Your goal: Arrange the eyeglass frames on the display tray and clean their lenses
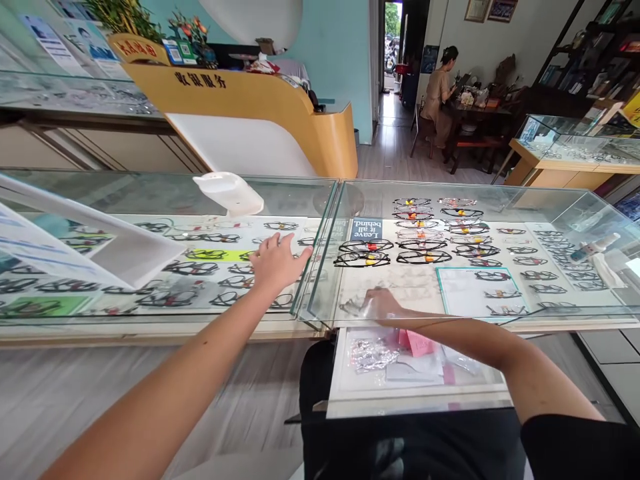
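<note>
My left hand point(279, 263) is spread flat, fingers apart, on or just over the glass top of the left display case point(320, 293). Rows of eyeglasses point(200, 268) lie under that glass. Inside the right display case point(525, 197), my right hand point(383, 303) reaches low near the front, its fingers curled. A pale, thin-framed pair of eyeglasses point(353, 307) is at its fingertips, partly blurred by the glass. Behind the hand, dark-framed eyeglasses point(424, 257) with small coloured tags sit in rows.
Below the right case a drawer point(345, 393) stands pulled out, holding clear plastic bags point(374, 353) and pink paper point(417, 343). A white holder point(231, 192) and a folded white sign point(145, 253) stand on the left case. Someone point(440, 97) sits at a far table.
</note>
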